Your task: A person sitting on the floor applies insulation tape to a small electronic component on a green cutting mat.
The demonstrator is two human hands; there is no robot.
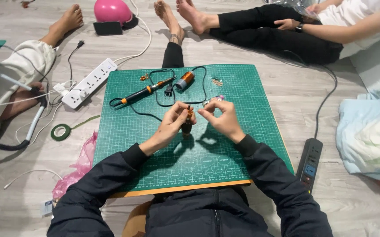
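My left hand (171, 123) pinches a small dark part with orange copper winding (187, 123) above the green cutting mat (128, 131). Close beside it, my right hand (222, 117) has its fingertips closed on something thin next to the part; what it holds is too small to tell. A small pink-tipped item (214, 99) lies on the mat just beyond my right hand. Farther back on the mat lie a black-and-orange soldering iron (144, 92), its black cord and plug (169, 91), and a copper wire spool (184, 80).
A white power strip (90, 83) and a green tape roll (60, 132) lie left of the mat, with a pink plastic bag (78, 169) near its corner. A black power strip (310, 164) lies to the right. Other people's legs stretch across the floor behind.
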